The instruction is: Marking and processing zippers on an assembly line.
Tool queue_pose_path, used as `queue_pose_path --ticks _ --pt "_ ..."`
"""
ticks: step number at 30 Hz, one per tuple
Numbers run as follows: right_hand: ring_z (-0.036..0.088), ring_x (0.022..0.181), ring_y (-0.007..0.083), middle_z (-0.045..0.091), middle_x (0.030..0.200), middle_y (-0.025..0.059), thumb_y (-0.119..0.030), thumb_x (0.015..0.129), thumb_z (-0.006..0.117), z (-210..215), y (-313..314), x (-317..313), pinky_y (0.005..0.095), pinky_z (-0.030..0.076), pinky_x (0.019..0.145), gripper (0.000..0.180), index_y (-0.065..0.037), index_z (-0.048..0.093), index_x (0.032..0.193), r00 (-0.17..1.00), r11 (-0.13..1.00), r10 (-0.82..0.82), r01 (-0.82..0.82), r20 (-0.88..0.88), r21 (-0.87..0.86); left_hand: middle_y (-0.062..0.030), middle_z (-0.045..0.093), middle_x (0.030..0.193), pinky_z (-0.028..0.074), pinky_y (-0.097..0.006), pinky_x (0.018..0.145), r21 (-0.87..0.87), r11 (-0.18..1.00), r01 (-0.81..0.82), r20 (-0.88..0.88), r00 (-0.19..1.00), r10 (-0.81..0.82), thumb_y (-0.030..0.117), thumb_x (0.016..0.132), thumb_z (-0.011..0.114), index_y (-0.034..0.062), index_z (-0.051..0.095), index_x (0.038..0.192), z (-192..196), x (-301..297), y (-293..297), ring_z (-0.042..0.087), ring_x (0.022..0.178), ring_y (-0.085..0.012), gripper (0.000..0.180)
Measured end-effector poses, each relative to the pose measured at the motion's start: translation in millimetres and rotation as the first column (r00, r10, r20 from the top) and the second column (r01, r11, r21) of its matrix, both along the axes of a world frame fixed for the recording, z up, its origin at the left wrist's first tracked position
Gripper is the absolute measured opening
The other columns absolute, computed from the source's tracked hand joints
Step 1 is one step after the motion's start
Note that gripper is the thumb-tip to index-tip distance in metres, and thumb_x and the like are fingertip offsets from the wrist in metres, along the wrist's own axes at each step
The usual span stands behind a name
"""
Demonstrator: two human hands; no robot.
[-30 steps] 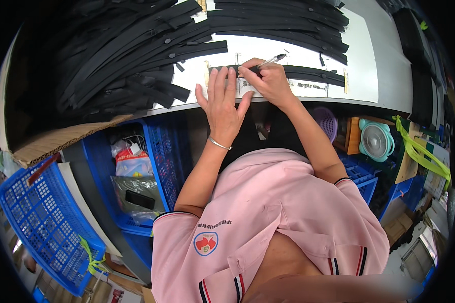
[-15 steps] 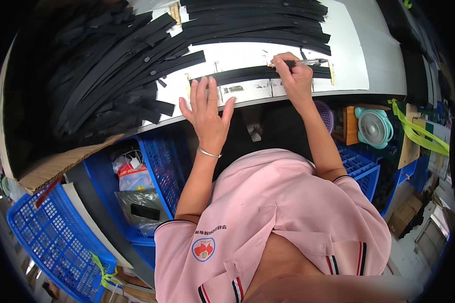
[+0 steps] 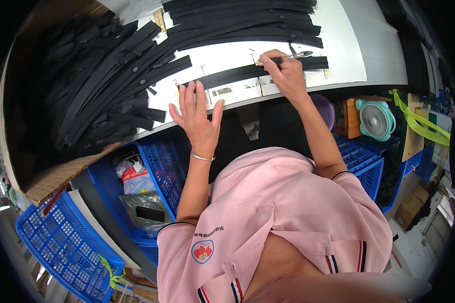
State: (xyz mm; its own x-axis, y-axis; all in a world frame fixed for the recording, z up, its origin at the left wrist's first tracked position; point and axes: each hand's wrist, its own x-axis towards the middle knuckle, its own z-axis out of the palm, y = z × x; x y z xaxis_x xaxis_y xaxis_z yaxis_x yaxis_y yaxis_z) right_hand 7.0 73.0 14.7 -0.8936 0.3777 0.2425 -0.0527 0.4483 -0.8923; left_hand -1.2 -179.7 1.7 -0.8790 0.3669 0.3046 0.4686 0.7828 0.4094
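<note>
Change: your right hand has travelled rightward along the long flat black rubber strip since a second ago; marking proceeds along its length.
Right hand: fingers pinched on a slim clear pen, resting on the strip.
Left hand: your left hand is spread flat, fingers apart, at the strip's near end on the white table.
Materials: matte, limp strips; a loose heap of black strips beyond the left hand.

A workshop: white worktable heaped with black strips, blue plastic crates beneath.
</note>
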Motion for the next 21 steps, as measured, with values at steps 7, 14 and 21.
queue_pose_path --ticks 7,14,21 --pt "0.064 0.058 0.0137 0.075 0.083 0.0034 -0.015 0.095 0.072 -4.4 -1.3 -1.9 0.0269 0.047 0.053 0.020 0.001 0.072 0.082 0.997 0.996 0.013 -0.006 -0.082 0.089 -0.0107 0.050 0.152 0.010 -0.059 0.121 0.015 1.000 0.003 0.013 1.000 -0.003 0.036 0.091 0.077 0.0047 0.054 0.147 1.1 0.0 1.2 0.036 0.149 -0.0307 0.069" --pt "0.065 0.058 0.0186 0.076 0.088 0.0025 -0.013 0.093 0.073 -9.5 1.3 -3.5 0.0284 0.047 0.052 0.020 0.001 0.071 0.079 0.992 0.965 0.052 -0.021 -0.112 0.261 -0.0119 0.063 0.134 0.032 -0.047 0.114 0.327 0.934 0.142 -0.044 0.990 -0.135 0.018 0.087 0.078 0.0073 0.070 0.126 26.3 -9.1 57.5 0.057 0.125 -0.0315 0.041" --pt "0.064 0.055 0.0179 0.076 0.086 0.0034 -0.012 0.092 0.073 -8.0 0.5 -0.6 0.0290 0.047 0.051 0.021 0.002 0.070 0.077 0.992 0.993 0.031 -0.016 -0.121 0.120 -0.0034 0.070 0.102 0.041 -0.036 0.091 0.367 0.921 0.129 -0.001 0.990 -0.138 0.008 0.084 0.078 0.0079 0.076 0.092 13.8 -22.4 97.6 0.063 0.096 -0.0225 0.008"
